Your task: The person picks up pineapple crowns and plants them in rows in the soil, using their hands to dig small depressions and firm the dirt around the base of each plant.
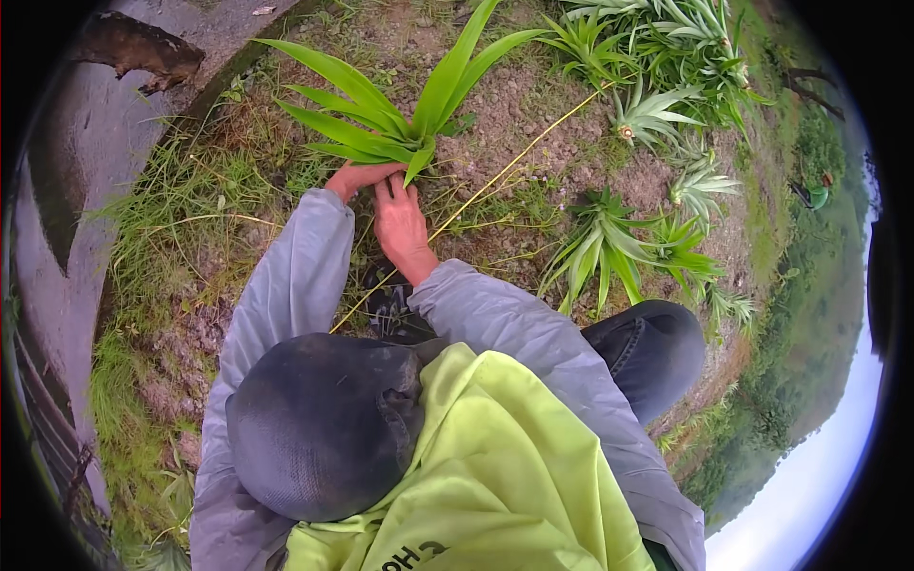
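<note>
A young pineapple plant (405, 138) with long bright green leaves stands in the soil ahead of me. My left hand (364, 177) is closed at its base, with its fingertips hidden under the lower leaves. Just to the right, my right hand (403, 228) reaches to the same base. Its visible fingers are stretched out, pointing away from me, and the tips touch at the foot of the plant. A yellow string (495, 179) runs slantwise over the ground, passing close by my right wrist.
Several loose pineapple plants (605, 243) lie on the right, with a pile of more (666, 38) at the far right. Grass (190, 205) borders a paved strip (133, 124) on the left, where a log (143, 52) lies. Another person (816, 195) is far off at the right.
</note>
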A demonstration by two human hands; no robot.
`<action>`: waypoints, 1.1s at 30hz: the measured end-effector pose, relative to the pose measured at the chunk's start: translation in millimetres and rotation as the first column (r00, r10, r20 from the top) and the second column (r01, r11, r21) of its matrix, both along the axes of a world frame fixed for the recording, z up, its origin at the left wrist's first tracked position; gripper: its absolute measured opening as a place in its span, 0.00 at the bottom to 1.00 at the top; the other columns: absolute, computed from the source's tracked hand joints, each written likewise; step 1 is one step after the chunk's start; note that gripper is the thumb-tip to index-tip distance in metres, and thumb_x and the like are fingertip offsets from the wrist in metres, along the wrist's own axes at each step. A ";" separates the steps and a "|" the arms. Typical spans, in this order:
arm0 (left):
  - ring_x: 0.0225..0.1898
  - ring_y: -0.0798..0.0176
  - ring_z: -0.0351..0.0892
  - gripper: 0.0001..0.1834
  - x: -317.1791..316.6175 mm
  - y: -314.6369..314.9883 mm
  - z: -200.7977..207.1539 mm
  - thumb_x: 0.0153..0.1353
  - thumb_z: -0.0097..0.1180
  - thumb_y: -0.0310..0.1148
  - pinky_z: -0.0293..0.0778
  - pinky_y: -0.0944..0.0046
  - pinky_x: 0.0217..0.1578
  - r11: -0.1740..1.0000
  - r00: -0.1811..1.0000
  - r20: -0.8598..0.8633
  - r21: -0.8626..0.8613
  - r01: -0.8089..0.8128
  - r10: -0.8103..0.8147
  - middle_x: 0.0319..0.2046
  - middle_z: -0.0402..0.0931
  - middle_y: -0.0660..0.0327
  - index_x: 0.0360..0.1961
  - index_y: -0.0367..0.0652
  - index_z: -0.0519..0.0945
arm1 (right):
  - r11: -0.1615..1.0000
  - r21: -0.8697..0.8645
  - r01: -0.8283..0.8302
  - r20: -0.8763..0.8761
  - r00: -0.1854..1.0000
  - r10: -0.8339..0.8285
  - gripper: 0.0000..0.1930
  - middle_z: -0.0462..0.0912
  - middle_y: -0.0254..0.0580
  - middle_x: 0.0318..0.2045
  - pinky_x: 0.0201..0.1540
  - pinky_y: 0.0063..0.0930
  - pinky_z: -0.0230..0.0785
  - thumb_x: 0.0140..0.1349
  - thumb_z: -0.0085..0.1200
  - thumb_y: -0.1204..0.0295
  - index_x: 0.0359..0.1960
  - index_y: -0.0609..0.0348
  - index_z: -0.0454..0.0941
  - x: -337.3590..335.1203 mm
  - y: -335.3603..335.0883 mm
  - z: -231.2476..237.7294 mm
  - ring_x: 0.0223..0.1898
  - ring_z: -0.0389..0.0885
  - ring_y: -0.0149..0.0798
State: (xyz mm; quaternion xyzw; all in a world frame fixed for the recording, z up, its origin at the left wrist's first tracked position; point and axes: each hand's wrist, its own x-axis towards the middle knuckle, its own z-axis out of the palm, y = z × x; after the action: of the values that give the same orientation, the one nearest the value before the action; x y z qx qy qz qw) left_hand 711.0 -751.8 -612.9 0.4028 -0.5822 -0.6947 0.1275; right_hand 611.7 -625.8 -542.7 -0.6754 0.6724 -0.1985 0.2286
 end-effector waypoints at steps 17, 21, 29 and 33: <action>0.48 0.57 0.84 0.28 -26.6 -14.3 41.1 0.58 0.73 0.43 0.78 0.55 0.51 0.956 0.997 0.024 -0.283 0.075 -0.071 0.49 0.86 0.57 0.57 0.42 0.81 | 0.942 0.310 -0.124 -0.070 0.986 0.153 0.13 0.85 0.55 0.46 0.54 0.47 0.79 0.61 0.52 0.73 0.43 0.64 0.85 -15.3 -38.0 -35.2 0.50 0.84 0.55; 0.49 0.55 0.84 0.28 -16.4 -17.7 36.5 0.60 0.71 0.46 0.78 0.54 0.52 0.925 0.996 0.045 -0.370 0.088 -0.077 0.50 0.86 0.57 0.57 0.43 0.82 | 0.877 0.475 -0.067 0.004 0.997 0.074 0.14 0.85 0.55 0.51 0.56 0.48 0.78 0.64 0.51 0.72 0.46 0.62 0.85 -4.3 -55.4 -19.6 0.54 0.84 0.55; 0.49 0.50 0.84 0.28 -9.2 -14.6 22.6 0.61 0.67 0.52 0.77 0.53 0.52 0.900 0.981 0.191 -0.423 0.108 -0.028 0.50 0.86 0.55 0.54 0.44 0.84 | 0.775 0.611 -0.160 0.054 0.986 0.161 0.18 0.83 0.55 0.56 0.60 0.49 0.76 0.65 0.51 0.66 0.53 0.57 0.83 -3.7 -72.3 -3.2 0.59 0.81 0.55; 0.49 0.50 0.84 0.27 -24.9 -15.0 29.7 0.60 0.68 0.51 0.77 0.53 0.51 0.892 0.979 0.192 -0.427 0.147 -0.069 0.50 0.86 0.54 0.53 0.44 0.84 | 0.783 0.613 -0.106 0.037 0.994 0.105 0.20 0.82 0.54 0.58 0.62 0.50 0.74 0.66 0.50 0.64 0.56 0.55 0.81 -17.1 -75.4 -22.6 0.61 0.79 0.56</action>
State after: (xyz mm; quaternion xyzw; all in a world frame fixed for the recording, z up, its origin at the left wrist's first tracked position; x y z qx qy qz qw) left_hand 686.1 -766.8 -583.2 0.3889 -0.7540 -0.5144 0.1251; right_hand 594.6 -701.2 -565.3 -0.6010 0.6614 0.0433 0.4466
